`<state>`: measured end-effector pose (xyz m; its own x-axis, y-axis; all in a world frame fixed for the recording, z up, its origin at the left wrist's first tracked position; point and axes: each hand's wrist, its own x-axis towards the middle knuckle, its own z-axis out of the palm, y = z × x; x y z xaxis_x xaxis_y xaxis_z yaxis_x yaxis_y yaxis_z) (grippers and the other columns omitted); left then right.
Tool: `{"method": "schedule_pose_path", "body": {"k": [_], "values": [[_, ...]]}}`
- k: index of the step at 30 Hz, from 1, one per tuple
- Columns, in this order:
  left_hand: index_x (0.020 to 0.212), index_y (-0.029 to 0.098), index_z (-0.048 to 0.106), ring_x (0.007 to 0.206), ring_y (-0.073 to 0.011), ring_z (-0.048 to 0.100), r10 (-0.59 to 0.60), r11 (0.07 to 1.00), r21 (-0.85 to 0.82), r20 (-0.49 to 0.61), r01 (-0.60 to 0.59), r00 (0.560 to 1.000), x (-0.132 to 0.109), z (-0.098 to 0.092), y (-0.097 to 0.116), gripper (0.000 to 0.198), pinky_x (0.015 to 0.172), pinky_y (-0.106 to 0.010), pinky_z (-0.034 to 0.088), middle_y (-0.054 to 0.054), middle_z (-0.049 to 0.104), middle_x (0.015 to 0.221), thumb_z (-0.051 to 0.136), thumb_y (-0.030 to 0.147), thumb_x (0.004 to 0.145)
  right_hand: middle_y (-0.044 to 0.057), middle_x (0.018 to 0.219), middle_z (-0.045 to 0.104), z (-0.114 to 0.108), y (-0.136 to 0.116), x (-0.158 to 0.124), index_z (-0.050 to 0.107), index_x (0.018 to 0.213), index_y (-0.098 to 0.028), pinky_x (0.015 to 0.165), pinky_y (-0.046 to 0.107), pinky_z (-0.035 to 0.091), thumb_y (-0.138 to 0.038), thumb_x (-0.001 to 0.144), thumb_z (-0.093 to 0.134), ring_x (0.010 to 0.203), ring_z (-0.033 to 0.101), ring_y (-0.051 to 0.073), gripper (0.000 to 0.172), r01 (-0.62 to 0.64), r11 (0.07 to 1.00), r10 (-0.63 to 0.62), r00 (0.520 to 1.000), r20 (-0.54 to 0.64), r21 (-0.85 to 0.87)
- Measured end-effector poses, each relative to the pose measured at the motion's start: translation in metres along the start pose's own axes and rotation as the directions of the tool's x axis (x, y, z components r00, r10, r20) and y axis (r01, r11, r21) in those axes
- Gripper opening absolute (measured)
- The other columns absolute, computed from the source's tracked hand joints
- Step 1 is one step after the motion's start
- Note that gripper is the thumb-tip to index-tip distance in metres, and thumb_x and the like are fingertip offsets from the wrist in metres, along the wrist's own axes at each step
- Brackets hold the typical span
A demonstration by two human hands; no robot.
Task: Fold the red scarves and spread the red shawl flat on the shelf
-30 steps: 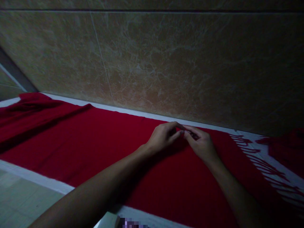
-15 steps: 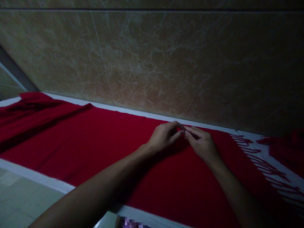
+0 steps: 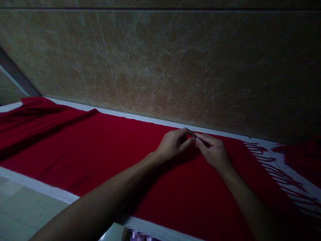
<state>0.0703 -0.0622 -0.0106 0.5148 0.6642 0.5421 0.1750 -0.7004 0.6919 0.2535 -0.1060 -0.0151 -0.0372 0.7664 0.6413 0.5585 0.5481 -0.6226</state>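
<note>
A long red cloth point(image 3: 120, 144) with a fringed right end lies over a white surface point(image 3: 37, 183). Near its far edge, right of centre, my left hand point(image 3: 173, 144) is closed, thumb and forefinger pinched together. My right hand point(image 3: 213, 150) meets it there, its fingertips also pinched and touching those of my left hand. Whatever lies between the fingertips is too small to make out. The cloth is mostly flat under both hands and rumpled toward the left end.
Behind the surface stands a marbled tile wall point(image 3: 150, 63). Another red cloth point(image 3: 303, 157) lies bunched at the far right, beyond the fringe. Pale floor tiles point(image 3: 22, 207) show at the lower left. A pale object point(image 3: 114, 232) is partly visible at the bottom edge.
</note>
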Motion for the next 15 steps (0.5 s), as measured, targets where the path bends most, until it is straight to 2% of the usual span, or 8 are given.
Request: {"method": "schedule_pose_path", "body": {"k": [6,15], "values": [[0.107,0.017,0.071,0.066,-0.0117,0.054,-0.001,1.0,0.02,0.003,0.001,1.0,-0.0004,-0.0001,-0.0006,0.019,0.062,-0.022,0.039,-0.001,0.07,0.08,0.058,0.027,0.097,0.005,0.093,0.079,0.0016,0.0003,-0.0011,0.079,0.105,-0.019,0.075,0.034,0.06,-0.028,0.091,0.061,0.075,0.071,0.019,0.025,-0.019,1.0,0.019,1.0,-0.01,0.006],[0.109,0.017,0.071,0.065,-0.0119,0.054,-0.021,0.998,0.052,0.006,0.02,1.0,-0.0001,-0.0007,0.002,0.021,0.062,-0.022,0.04,-0.001,0.07,0.08,0.057,0.028,0.097,0.004,0.084,0.077,0.0017,-0.0016,-0.0015,0.078,0.103,-0.018,0.065,0.03,0.056,-0.03,0.091,0.06,0.069,0.07,0.018,0.025,-0.07,0.997,0.07,0.998,-0.005,0.027]]}}
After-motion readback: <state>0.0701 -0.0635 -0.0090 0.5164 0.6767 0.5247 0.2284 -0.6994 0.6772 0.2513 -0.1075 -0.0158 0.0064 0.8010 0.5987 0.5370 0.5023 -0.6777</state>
